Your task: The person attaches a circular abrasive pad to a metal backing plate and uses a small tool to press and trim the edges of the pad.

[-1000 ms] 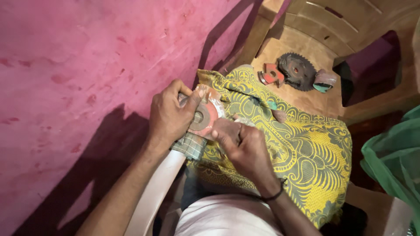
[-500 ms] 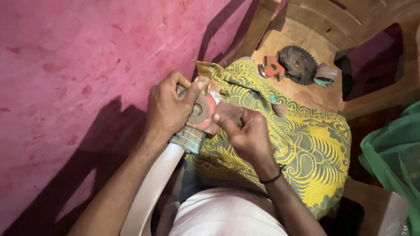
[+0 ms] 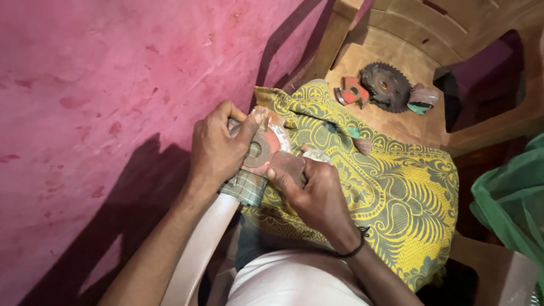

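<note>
Left hand (image 3: 218, 148) pinches a round reddish abrasive disc (image 3: 259, 151), seemingly stiff and gritty; right hand (image 3: 317, 192) pinches its lower edge.

A round, reddish-grey disc with a centre hole (image 3: 259, 151) sits tilted over a checked cloth (image 3: 245, 186), pinched from both sides above the patterned yellow fabric.

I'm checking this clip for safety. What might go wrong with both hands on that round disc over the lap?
1. The left hand and right hand are bare on the disc; an edge might nick the fingers.
2. The disc is held over the patterned cloth on the lap, so it may slip and fall.
3. The toothed blade lies loose on the chair seat nearby; a stray reach could catch it.
</note>
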